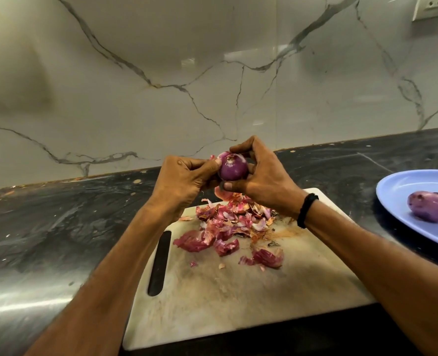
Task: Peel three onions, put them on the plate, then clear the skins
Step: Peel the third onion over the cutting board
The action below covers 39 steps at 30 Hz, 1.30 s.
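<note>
Both hands meet on one purple onion (232, 167), raised above the far end of the cutting board (238, 291). My right hand (261, 176) cups it from the right, fingers curled over the top and thumb tucked underneath. My left hand (184, 178) pinches at the onion's upper left side with thumb and fingertips. The onion's root end faces the camera, and its surface looks mostly smooth and glossy. A black band (306, 210) circles the right wrist.

Below the hands, a loose pile of onion skins (233, 222) lies on the pale, stained board, with a few pieces scattered toward its middle. To the right, a light blue plate (403, 186) sits on the dark countertop (58, 227), partly cut off by the frame edge, holding a peeled onion (431, 206). A veined marble wall (161, 73) rises behind the counter.
</note>
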Tool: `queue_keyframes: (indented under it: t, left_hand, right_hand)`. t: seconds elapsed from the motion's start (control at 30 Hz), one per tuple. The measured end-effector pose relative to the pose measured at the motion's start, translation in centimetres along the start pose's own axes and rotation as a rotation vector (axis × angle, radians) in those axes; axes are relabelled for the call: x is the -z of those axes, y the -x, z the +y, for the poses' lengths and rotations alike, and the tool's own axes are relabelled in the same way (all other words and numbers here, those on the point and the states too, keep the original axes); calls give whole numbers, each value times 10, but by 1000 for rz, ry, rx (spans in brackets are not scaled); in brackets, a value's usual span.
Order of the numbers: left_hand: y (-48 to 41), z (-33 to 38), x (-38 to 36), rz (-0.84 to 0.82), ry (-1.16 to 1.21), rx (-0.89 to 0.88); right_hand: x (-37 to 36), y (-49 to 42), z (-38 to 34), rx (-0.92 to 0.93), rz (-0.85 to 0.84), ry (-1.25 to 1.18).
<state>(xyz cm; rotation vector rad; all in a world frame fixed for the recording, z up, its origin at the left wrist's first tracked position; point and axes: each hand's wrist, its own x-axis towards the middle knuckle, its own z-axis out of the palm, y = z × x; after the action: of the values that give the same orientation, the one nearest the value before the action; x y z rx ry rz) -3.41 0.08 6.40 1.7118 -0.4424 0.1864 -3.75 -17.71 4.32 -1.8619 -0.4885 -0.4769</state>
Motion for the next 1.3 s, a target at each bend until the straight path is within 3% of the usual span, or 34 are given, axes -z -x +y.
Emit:
queue_keyframes:
  t: [0.3,0.4,0.63,0.8,0.97,1.1,1.3]
  left_hand:
    - [1,-7,-4,113,-466,-111]
    - [3,-6,-7,123,-509,-112]
    - [2,-9,-6,176,-382,13]
    - [3,-3,-7,219,-88,153]
    - [1,4,-1,196,154,294]
    - [-1,4,3,154,101,324]
    - [3,10,4,69,53,353]
  right_hand:
    - [-4,2,5,12,-27,52]
    - [-5,2,8,15,-36,64]
    - [-5,3,7,19,-43,65]
    - [-2,3,-1,16,-16,73]
    - [-1,2,-6,-197,6,-312]
    - [-5,3,-10,-401,25,-728]
    - [-9,4,-11,-594,82,-1030]
